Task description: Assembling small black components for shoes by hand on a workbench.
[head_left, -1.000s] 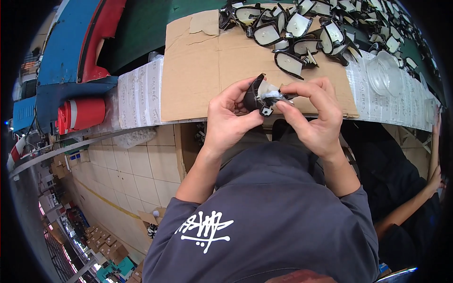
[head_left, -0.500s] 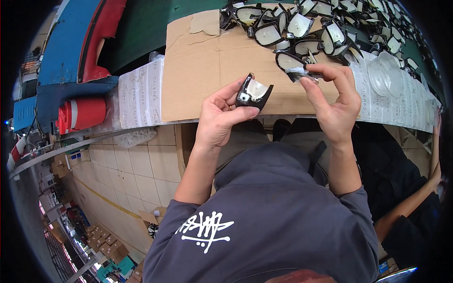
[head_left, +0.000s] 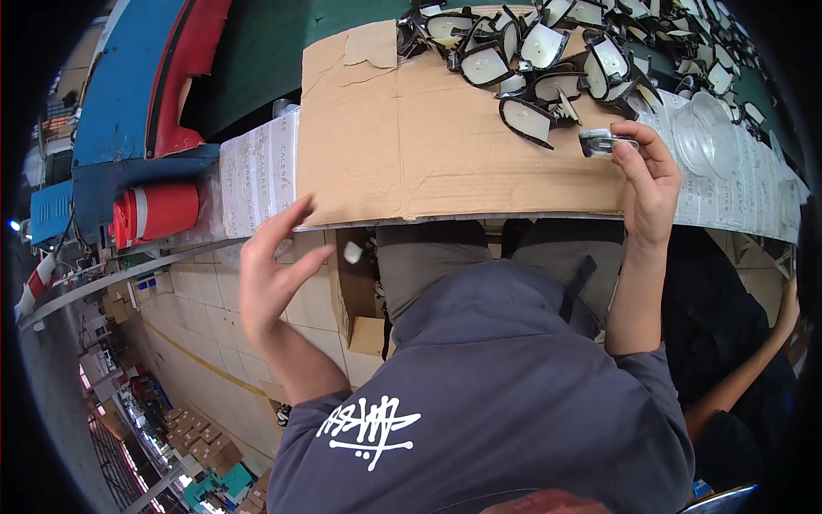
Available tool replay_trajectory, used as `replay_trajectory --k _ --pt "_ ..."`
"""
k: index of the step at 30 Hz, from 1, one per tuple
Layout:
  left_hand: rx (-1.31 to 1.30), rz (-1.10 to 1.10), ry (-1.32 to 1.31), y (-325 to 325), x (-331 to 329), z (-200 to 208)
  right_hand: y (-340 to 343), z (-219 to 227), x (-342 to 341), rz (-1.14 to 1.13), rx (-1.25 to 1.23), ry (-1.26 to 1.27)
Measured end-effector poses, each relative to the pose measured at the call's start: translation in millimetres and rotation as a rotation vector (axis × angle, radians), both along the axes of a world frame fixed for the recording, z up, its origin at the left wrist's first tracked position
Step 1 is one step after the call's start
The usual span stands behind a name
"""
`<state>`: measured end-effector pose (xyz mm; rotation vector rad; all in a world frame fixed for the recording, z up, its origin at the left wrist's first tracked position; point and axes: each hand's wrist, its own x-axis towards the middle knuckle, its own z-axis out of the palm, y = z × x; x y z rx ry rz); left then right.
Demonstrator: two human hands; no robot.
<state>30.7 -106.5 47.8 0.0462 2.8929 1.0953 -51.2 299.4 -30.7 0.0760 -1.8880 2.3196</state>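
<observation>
My left hand [head_left: 278,270] is off the table's near edge at the left, fingers spread, holding nothing. Just right of its fingers, a small blurred whitish thing [head_left: 353,252] shows over an open cardboard box [head_left: 341,295] below the table. Over the cardboard sheet's right side, my right hand [head_left: 648,176] pinches what looks like a binder clip [head_left: 598,142], dark with wire handles and a white wad on it. Nearest to that clip lies a black shoe heel piece [head_left: 526,122] with a cream inside. Behind it is a heap of similar heel pieces [head_left: 544,47].
A flat cardboard sheet [head_left: 360,146] covers the table's middle. Clear round plastic bowls [head_left: 706,137] stand right of my right hand. At left are a red cylinder [head_left: 158,212] and a blue machine [head_left: 120,94]. Another person's arm [head_left: 745,377] shows at the right edge.
My left hand has moved left and down past the table edge and let go of the black heel piece. My right hand has shifted right, still pinching the clip.
</observation>
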Motion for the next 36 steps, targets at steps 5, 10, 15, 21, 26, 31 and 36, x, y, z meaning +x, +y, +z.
replay_trajectory --k 5,10,15,21,26,31,36 --pt "0.45 -0.167 -0.024 99.8 -71.0 -36.1 8.0 -30.3 -3.7 0.136 -0.221 -0.027" --pt "0.52 0.039 -0.373 171.0 -131.7 -58.3 15.0 -41.1 -4.5 0.191 -0.299 0.009" --pt "0.547 -0.026 -0.445 180.6 -133.8 -61.6 12.4 -38.7 -3.1 0.197 -0.256 0.028" --pt "0.966 -0.009 -0.422 155.9 -108.4 -71.8 15.0 -35.8 -3.0 0.208 -0.285 0.002" --pt "1.18 -0.021 -0.317 149.8 -82.2 -69.4 -10.1 -14.5 7.0 0.16 -0.209 -0.058" --pt "1.2 0.0 -0.103 155.6 -53.6 -72.8 -54.5 16.9 27.2 0.069 0.075 0.054" --pt "1.194 0.049 -0.032 155.9 -40.5 -72.9 -74.5 31.5 30.3 -0.104 0.572 0.404"
